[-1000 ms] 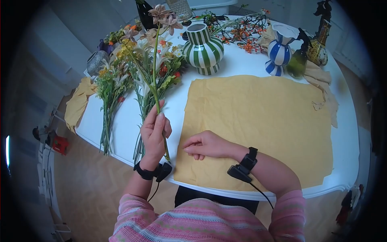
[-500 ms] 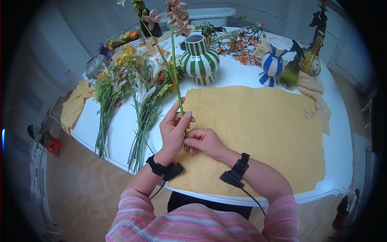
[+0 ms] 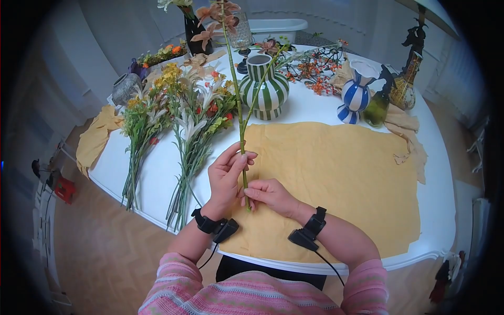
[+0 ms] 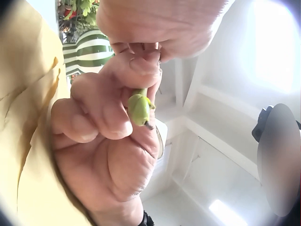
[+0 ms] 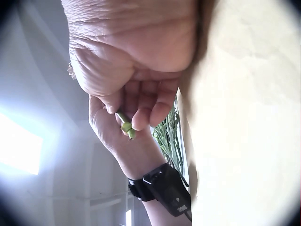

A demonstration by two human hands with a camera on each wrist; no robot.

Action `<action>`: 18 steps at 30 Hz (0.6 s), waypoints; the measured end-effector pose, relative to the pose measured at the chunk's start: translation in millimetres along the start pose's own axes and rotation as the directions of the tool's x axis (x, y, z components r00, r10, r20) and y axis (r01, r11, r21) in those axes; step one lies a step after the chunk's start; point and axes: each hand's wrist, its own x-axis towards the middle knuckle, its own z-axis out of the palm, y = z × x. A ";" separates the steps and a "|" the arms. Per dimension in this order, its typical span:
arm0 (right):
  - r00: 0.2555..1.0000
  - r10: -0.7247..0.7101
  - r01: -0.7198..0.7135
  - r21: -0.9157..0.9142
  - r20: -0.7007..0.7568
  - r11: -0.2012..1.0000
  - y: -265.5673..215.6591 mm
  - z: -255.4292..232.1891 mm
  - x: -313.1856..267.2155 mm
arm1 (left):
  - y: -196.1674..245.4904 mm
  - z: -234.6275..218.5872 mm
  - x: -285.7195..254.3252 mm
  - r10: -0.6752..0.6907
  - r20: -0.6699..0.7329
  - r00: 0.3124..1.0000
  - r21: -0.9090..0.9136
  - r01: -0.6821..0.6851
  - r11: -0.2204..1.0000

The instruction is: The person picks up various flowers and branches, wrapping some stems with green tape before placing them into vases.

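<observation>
A long green stem (image 3: 239,105) with brownish-pink blossoms (image 3: 215,18) stands nearly upright over the left edge of the yellow paper sheet (image 3: 336,184). The left hand (image 3: 226,178) pinches it between thumb and fingers. Just below, the right hand (image 3: 273,197) pinches the stem near its lower end. In the left wrist view the green stem end (image 4: 139,109) pokes out beside the right hand's curled fingers (image 4: 94,110). The right wrist view shows the stem tip (image 5: 128,129) below the right hand (image 5: 131,56), with the left hand (image 5: 106,127) behind.
Two bunches of flowers (image 3: 139,152) lie left of the paper. A green-striped vase (image 3: 264,94) stands behind it, with a blue-striped vase (image 3: 355,97) and a green bottle (image 3: 377,109) at the back right. Orange-berried branches (image 3: 317,68) lie between them.
The left hand has moved right with the stem, over the paper's edge. The right hand, earlier apart from the stem, has taken hold of its lower part. The blossoms have spread apart.
</observation>
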 end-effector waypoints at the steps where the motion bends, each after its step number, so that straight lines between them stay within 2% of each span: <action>1: 1.000 -0.005 0.005 0.002 -0.001 1.000 1.0 -1.3 -0.3 | 0.8 1.0 -0.8 0.003 0.002 1.000 -0.002 -0.003 1.000; 5: 0.997 0.009 -0.013 -0.051 -0.074 0.999 5.4 -7.8 0.2 | 5.3 8.1 -4.4 -0.040 -0.035 0.999 0.016 0.040 0.999; 7: 0.948 -0.092 0.081 -0.048 -0.305 0.996 0.1 -5.7 0.3 | 5.4 10.2 -6.7 -0.077 -0.049 0.996 -0.003 0.077 0.997; 8: 0.945 -0.096 0.081 -0.059 -0.314 0.995 -4.3 -6.5 0.8 | 3.8 9.3 -6.6 -0.082 -0.041 0.996 -0.015 0.082 0.997; 10: 0.829 -0.268 0.258 -0.091 -0.490 0.962 -17.6 -11.3 4.1 | 6.9 11.0 -8.1 -0.079 -0.025 0.997 -0.018 0.079 0.997; 11: 0.824 -0.271 0.254 -0.104 -0.497 0.962 -28.2 -13.0 5.8 | 8.5 11.8 -8.7 -0.077 -0.019 0.997 -0.008 0.077 0.997; 13: 0.662 -0.398 0.413 -0.133 -0.635 0.901 -54.5 -15.6 8.9 | 8.4 12.7 -10.8 -0.081 0.003 0.997 -0.012 0.082 0.997; 17: 0.633 -0.460 0.394 -0.253 -0.622 0.884 -91.7 -18.5 11.3 | 7.4 16.1 -18.6 -0.105 0.083 0.991 -0.017 0.106 0.994; 18: 0.691 -0.452 0.362 -0.271 -0.564 0.892 -97.7 -18.3 10.0 | 6.5 15.9 -20.2 -0.108 0.090 0.990 -0.026 0.111 0.993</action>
